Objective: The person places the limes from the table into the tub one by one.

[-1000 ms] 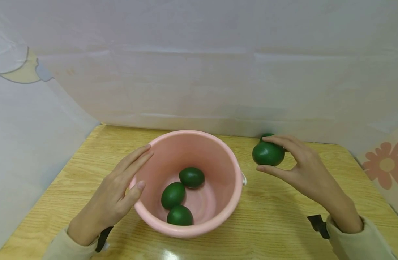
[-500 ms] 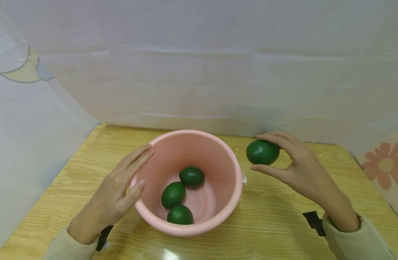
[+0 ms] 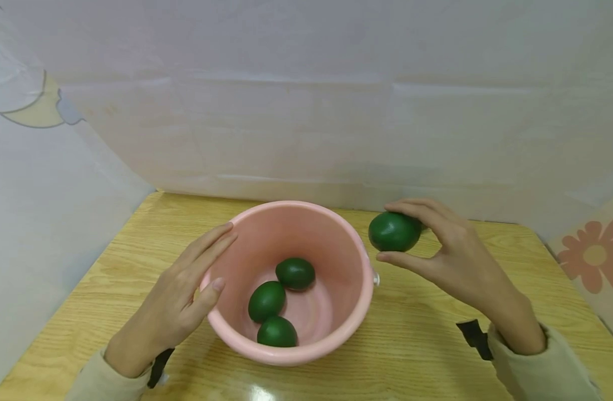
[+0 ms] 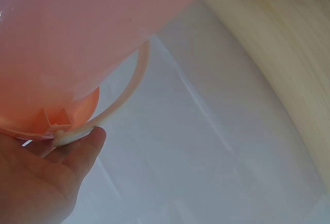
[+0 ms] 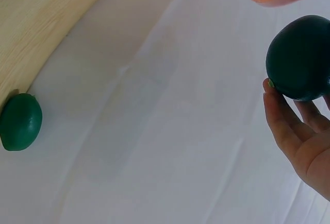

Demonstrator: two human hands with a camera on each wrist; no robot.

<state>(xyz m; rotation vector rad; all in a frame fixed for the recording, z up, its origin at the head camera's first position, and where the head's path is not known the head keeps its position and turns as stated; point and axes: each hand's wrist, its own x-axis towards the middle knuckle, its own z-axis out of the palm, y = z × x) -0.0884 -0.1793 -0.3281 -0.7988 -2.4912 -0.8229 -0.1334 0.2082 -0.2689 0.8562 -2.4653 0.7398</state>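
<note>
A pink bucket (image 3: pixel 353 317) stands on the table with three dark green avocados inside, one of them (image 3: pixel 295 273) toward the back. My left hand (image 3: pixel 178 298) rests on the bucket's left rim with fairly straight fingers and the thumb over the edge. In the left wrist view that hand lies beside the bucket's white handle (image 4: pixel 121 98). To the right of the bucket, my right hand (image 3: pixel 459 259) holds another avocado (image 3: pixel 394 231) between thumb and fingers, above the table and close to the rim. The right wrist view shows this avocado (image 5: pixel 301 59) with a small stem nub.
One more avocado (image 5: pixel 21 122) sits at the table's far edge, mostly hidden behind the right hand in the head view. A pale printed sheet (image 3: pixel 296 111) hangs behind the wood-grain table (image 3: pixel 411 351) and along its sides.
My right hand has moved left toward the bucket, carrying its avocado. The left hand, the bucket and the avocados inside have stayed in place.
</note>
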